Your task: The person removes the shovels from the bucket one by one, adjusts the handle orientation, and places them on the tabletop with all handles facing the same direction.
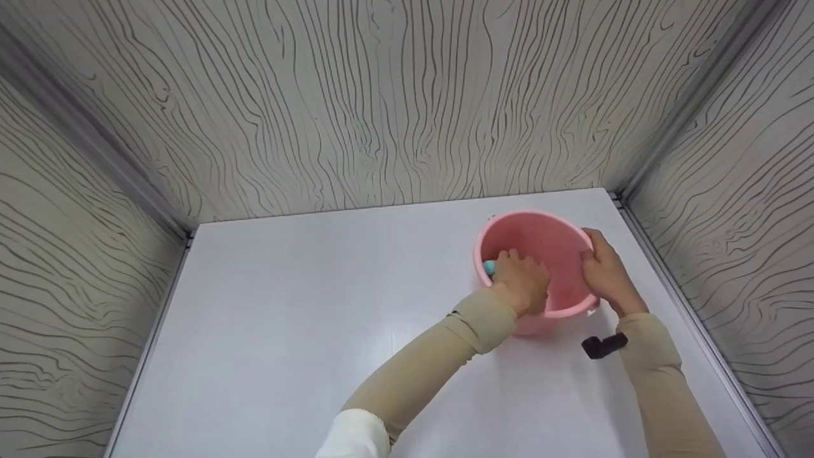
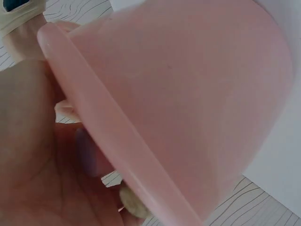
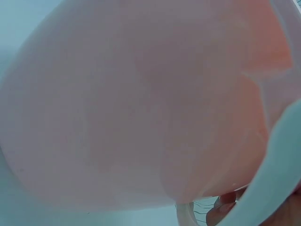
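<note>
A pink bucket [image 1: 540,315] leans with its mouth tipped up on the white table. My left hand [image 1: 523,280] reaches over its near-left rim, down inside, and partly hides what it holds. In the left wrist view a purple piece [image 2: 87,153] and a tan rounded piece [image 2: 133,201] show between its palm and curled fingers. Beside the fingertips in the head view is a small teal thing [image 1: 489,267]. My right hand [image 1: 607,273] grips the bucket's right rim, thumb over the edge. A pale curved handle [image 3: 277,155] crosses in front of it in the right wrist view.
The white table [image 1: 286,318] extends to the left of the bucket. Wood-grain patterned panels [image 1: 356,102] enclose it at the back and both sides. A small black piece [image 1: 604,345] juts from the right wrist.
</note>
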`<state>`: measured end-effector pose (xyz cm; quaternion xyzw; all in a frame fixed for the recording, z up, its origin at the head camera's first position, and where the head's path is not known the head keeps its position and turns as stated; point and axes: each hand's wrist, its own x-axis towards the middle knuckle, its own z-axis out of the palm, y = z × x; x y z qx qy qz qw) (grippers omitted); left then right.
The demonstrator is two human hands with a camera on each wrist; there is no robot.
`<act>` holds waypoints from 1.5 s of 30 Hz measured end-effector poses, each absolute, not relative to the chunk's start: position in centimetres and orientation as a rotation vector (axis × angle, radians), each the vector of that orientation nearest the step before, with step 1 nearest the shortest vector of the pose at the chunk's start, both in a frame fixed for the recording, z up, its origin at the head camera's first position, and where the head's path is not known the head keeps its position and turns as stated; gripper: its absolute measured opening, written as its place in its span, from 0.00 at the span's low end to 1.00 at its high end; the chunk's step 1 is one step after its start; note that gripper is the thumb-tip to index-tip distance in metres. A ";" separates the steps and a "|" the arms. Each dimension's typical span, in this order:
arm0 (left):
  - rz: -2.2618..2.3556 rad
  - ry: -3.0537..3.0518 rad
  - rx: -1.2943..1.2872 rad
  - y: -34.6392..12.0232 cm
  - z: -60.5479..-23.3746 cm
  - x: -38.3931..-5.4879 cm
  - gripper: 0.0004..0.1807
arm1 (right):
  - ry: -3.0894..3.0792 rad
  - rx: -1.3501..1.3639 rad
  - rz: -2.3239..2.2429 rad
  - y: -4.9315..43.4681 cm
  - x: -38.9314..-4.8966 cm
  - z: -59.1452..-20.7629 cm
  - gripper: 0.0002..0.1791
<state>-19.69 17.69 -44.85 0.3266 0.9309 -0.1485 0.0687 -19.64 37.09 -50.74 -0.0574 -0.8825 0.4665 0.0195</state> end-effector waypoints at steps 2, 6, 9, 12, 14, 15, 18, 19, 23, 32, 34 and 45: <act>-0.519 2.786 0.978 18.3 -45.1 -19.6 0.22 | -2.744 -0.189 1.442 37.0 -19.6 -50.7 0.27; -0.613 2.774 0.977 19.5 -45.6 -19.9 0.21 | -2.740 -0.200 1.428 37.2 -19.5 -50.6 0.27; -0.670 2.775 0.942 20.6 -45.9 -20.1 0.20 | -2.733 -0.203 1.412 37.3 -19.5 -50.5 0.27; -0.772 2.759 0.898 21.7 -46.4 -20.1 0.18 | -2.734 -0.198 1.401 37.2 -19.6 -50.5 0.26; -0.829 2.746 0.867 22.5 -46.7 -19.9 0.17 | -2.741 -0.185 1.396 37.1 -19.7 -50.5 0.26; -0.845 2.741 0.850 22.9 -46.8 -19.7 0.16 | -2.745 -0.174 1.388 37.1 -19.8 -50.5 0.25; -0.843 2.733 0.794 23.9 -47.0 -19.6 0.15 | -2.757 -0.155 1.371 37.1 -20.0 -50.4 0.25; -0.830 2.735 0.778 24.2 -47.0 -19.6 0.15 | -2.758 -0.152 1.368 37.1 -20.0 -50.3 0.25; -0.837 2.711 0.742 24.6 -47.4 -19.9 0.15 | -2.774 -0.149 1.351 37.0 -20.2 -50.0 0.25; -0.853 2.720 0.731 24.5 -48.3 -20.1 0.09 | -2.788 -0.110 1.258 36.7 -20.1 -49.9 0.24; -0.889 2.714 0.746 24.4 -48.3 -20.2 0.07 | -2.791 -0.087 1.212 36.6 -20.2 -49.7 0.24; -0.863 2.700 0.713 24.0 -46.7 -20.0 0.08 | -2.819 -0.051 1.069 35.9 -20.3 -49.8 0.24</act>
